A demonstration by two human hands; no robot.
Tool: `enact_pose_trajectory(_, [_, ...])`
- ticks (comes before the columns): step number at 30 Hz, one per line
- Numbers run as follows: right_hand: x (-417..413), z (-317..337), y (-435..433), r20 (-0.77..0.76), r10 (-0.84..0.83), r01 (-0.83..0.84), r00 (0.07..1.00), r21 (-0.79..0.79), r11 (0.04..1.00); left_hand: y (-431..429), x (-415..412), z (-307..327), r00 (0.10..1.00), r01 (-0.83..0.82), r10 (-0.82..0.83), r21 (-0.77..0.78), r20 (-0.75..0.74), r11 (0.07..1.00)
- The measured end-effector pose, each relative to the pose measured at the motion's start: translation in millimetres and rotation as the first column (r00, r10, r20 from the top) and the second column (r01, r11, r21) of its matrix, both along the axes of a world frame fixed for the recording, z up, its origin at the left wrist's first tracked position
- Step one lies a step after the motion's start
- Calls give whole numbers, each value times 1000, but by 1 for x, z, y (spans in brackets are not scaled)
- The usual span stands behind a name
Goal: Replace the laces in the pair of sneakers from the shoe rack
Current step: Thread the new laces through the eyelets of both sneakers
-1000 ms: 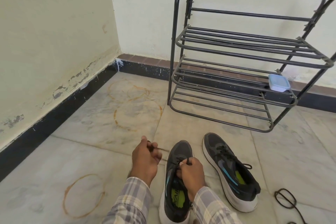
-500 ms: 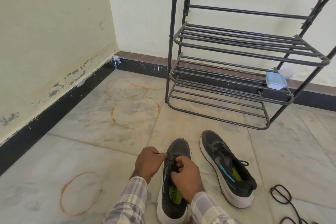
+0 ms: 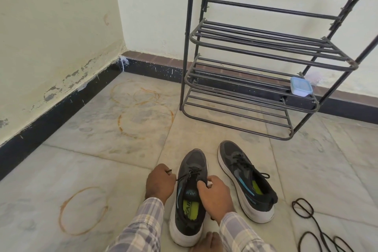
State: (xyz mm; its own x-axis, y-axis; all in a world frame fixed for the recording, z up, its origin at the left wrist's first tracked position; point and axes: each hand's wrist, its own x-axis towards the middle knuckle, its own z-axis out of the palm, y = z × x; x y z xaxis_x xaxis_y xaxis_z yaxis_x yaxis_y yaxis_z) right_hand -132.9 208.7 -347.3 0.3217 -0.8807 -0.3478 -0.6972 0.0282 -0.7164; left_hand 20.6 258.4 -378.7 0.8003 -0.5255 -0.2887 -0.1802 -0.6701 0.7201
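Beside the near sneaker (image 3: 193, 160), the left hand (image 3: 160, 184) grips its lace (image 3: 189, 174); the right hand (image 3: 215, 194) pinches it too.

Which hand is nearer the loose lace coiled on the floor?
Right. The right hand, over the near sneaker, lies left of the loose lace; the left hand is farther left, beyond that sneaker.

Long plaid sleeves (image 3: 143, 225) — lilac, grey, cream checks — end above bare left hand (image 3: 160, 183) and right hand (image 3: 214, 196).

Two sneakers (image 3: 243, 172) are sitting out; one shoe rack (image 3: 266, 37) is holding one plastic box (image 3: 301, 89). Two hands, left hand (image 3: 159, 184) and right hand (image 3: 214, 196), are pinching one lace (image 3: 184, 177). Four rust rings (image 3: 83, 210) are showing.
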Motion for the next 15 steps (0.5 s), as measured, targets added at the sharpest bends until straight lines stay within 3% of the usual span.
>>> enact_pose_trajectory(4, [-9,2,-1,-107,-10,16,994,57,998,-2,-1,4,996,84,-84,-12,40,996])
enact_pose_trajectory(9, [-9,19,-14,0,-7,7,1000,112,994,-6,-13,26,933,171,-233,233,273,957])
enact_pose_trajectory(13, [-11,58,-35,192,-30,-13,981,220,976,-7,-19,39,923,199,-243,170,299,965])
enact_pose_trajectory(15, [-13,63,-40,176,-22,-7,984,160,987,-6,-16,40,941,193,-221,132,257,972])
